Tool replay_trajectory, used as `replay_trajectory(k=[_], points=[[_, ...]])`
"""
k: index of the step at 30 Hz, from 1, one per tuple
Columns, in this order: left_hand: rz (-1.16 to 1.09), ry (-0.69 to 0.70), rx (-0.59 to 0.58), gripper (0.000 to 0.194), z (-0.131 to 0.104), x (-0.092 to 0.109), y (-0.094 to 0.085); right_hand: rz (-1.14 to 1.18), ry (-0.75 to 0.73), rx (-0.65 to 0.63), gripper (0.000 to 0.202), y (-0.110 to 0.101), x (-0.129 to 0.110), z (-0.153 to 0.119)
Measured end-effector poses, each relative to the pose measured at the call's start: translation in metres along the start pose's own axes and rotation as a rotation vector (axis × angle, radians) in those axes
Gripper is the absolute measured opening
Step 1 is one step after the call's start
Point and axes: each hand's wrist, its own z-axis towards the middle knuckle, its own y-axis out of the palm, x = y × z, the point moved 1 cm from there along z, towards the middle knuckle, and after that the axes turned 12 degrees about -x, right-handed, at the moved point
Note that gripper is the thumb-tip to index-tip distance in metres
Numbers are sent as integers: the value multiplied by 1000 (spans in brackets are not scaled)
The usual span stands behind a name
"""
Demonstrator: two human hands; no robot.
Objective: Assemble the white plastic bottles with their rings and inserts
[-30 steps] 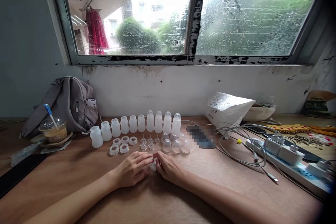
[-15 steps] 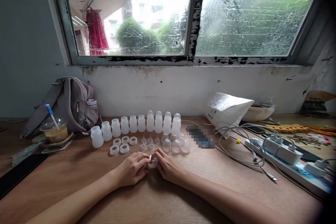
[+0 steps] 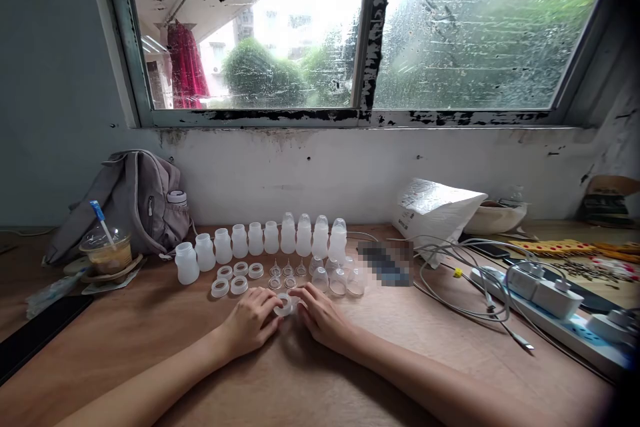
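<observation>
Over the near middle of the table, my left hand (image 3: 254, 321) pinches a white bottle collar ring (image 3: 283, 307), tilted so its opening faces me. My right hand (image 3: 323, 317) is right beside it, thumb and fingers closed around a small translucent piece that looks like a bottle teat, mostly covered by the fingers. Just beyond stand clear teats (image 3: 287, 269) in two short rows. Left of them lie several white collar rings (image 3: 239, 285), and clear domed caps (image 3: 337, 282) are on the right. Open white bottles (image 3: 223, 246) and capped bottles (image 3: 321, 237) form a curved back row.
A drink cup with a straw (image 3: 107, 251) and a grey backpack (image 3: 135, 207) are at the left. To the right lie tangled cables (image 3: 450, 280), a power strip (image 3: 543, 320) and a white foil bag (image 3: 435, 210). A blurred dark object (image 3: 385, 263) is beside the caps.
The collar ring has turned to show its opening and moved slightly left with my left hand. My right fingers have shifted a little off the ring. The camera view has shifted slightly.
</observation>
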Motion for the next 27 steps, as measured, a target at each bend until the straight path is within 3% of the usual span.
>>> replay_trajectory(k=[6,12,17,22,27], points=[[163,-187,61,20,0,-1,4,-77,16,-67,37,2,0,1],[365,-254,58,22,-4,1,5,-96,30,-78,32,1,-1,1],[468,-294,53,22,-6,-10,-2,-168,49,-65,23,-2,-3,1],[476,-338,38,21,-6,-27,-6,-259,28,15,27,-14,11,8],[387,-298,55,27,1,-36,-6,-340,172,7,21,-30,33,28]])
